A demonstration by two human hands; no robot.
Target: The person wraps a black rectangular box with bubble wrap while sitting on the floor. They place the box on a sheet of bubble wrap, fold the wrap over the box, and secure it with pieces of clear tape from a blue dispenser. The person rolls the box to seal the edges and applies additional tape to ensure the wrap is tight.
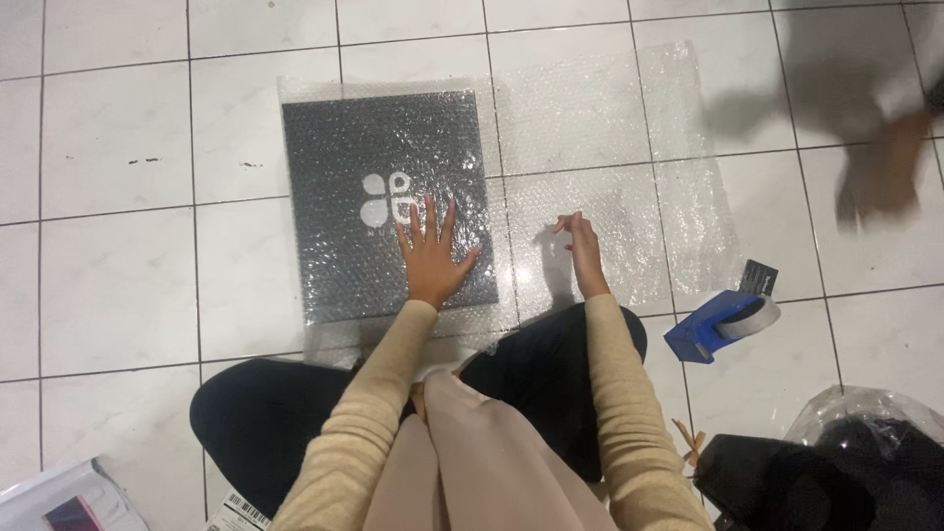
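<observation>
A flat dark square item with a white logo [374, 167] lies on the white tiled floor under clear bubble wrap [610, 147]. My left hand [430, 256] presses flat on its lower right part, fingers spread. My right hand [582, 244] hovers over the bare stretch of bubble wrap to the right, fingers loosely together, holding nothing visible. Both my arms wear beige sleeves, and I sit cross-legged in black trousers.
A blue tape dispenser [718, 323] lies on the floor at the right of my knee. A blurred hand of another person [890, 172] moves at the top right. Black bagged items [836, 472] sit at the bottom right, and a white mailer [69, 497] at the bottom left.
</observation>
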